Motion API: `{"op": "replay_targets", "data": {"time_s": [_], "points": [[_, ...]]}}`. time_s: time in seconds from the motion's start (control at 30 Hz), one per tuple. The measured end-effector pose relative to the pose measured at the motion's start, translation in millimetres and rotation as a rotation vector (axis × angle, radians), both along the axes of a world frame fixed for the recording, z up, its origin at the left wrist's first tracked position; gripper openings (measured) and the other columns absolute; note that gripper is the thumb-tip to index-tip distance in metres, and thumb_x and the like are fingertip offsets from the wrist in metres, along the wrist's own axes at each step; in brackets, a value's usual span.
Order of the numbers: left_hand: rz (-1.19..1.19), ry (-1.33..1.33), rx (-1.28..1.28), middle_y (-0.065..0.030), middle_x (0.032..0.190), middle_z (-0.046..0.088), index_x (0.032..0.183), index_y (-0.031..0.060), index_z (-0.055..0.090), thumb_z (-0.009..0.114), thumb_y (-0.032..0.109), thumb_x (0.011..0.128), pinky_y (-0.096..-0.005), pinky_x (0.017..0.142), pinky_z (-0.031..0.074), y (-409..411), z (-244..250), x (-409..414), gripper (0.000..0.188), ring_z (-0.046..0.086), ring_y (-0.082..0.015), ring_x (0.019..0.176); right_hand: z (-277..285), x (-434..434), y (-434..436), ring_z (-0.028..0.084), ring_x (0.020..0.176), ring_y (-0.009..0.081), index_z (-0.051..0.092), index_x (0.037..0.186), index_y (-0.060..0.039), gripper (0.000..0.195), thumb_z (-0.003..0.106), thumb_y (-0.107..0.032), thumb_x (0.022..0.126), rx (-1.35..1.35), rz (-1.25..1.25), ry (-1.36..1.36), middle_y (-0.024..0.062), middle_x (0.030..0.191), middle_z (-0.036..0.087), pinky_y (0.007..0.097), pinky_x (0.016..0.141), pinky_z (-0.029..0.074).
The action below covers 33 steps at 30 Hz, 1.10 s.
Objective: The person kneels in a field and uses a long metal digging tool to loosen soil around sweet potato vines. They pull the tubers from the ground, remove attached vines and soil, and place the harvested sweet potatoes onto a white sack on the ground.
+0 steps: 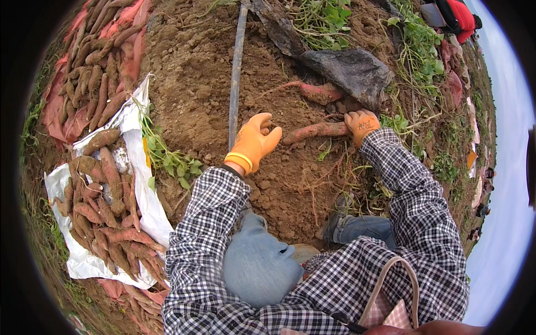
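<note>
My right hand (362, 124), in an orange work glove, is closed around the right end of a long sweet potato (317, 131) lying on the loose soil. Its fingertips are partly hidden. My left hand (256, 141), gloved the same way, hovers over the soil left of that root with fingers apart and nothing in them. Just beyond, a second reddish sweet potato (321, 93) lies half under black plastic mulch film (349, 71). Thin roots (312, 184) trail over the ground below the held root.
At left, sweet potatoes (113, 180) lie heaped on a white sack (146, 197), with more on red mesh sacking (52, 113). A long pole (237, 71) lies ahead of my left hand. Green vines (418, 63) run along the right. Another person (456, 19) is at upper right.
</note>
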<state>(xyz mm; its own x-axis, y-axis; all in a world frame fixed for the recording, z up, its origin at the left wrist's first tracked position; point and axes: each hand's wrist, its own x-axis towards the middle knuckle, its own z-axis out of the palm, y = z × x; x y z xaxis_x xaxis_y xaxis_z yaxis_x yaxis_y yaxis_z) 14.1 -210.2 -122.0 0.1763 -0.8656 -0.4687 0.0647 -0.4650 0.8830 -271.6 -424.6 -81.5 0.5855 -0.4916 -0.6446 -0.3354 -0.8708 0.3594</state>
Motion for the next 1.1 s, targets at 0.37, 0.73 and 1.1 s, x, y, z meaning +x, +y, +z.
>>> {"op": "replay_targets", "data": {"time_s": [0.37,0.73,1.1], "points": [[-0.543,-0.37,-0.227,-0.0167,0.115,0.071,0.14,0.0059,0.057,0.079,0.033,0.083,-0.0424,0.095,0.055,-8.9,2.2,-14.0,0.067,0.07,-0.0348,0.104,94.9,64.0,33.6,0.074,0.095,0.0329,0.059,0.142,-0.0108,0.06,0.068,-0.042,0.091,0.651,-0.226,-0.161,0.0184,0.104,0.076,0.0429,0.086,0.059],[-0.229,1.096,0.129,-0.0067,0.101,0.071,0.12,0.0065,0.056,0.073,0.029,0.096,-0.0262,0.068,0.055,9.7,47.0,-74.7,0.037,0.064,-0.0083,0.076,40.9,81.3,3.5,0.066,0.121,0.0295,0.064,0.135,-0.0003,0.042,0.056,-0.032,0.108,0.562,-0.858,-1.321,0.0178,0.123,0.072,0.0412,0.105,0.052],[0.106,1.091,0.138,-0.0047,0.107,0.067,0.144,0.0021,0.048,0.073,0.023,0.094,-0.0223,0.066,0.051,37.5,31.7,-31.7,0.059,0.06,-0.0062,0.079,47.2,73.7,-24.7,0.068,0.112,0.0353,0.055,0.141,-0.0069,0.048,0.056,-0.032,0.101,0.072,-0.138,-0.438,0.0201,0.123,0.07,0.0466,0.096,0.056]]}}
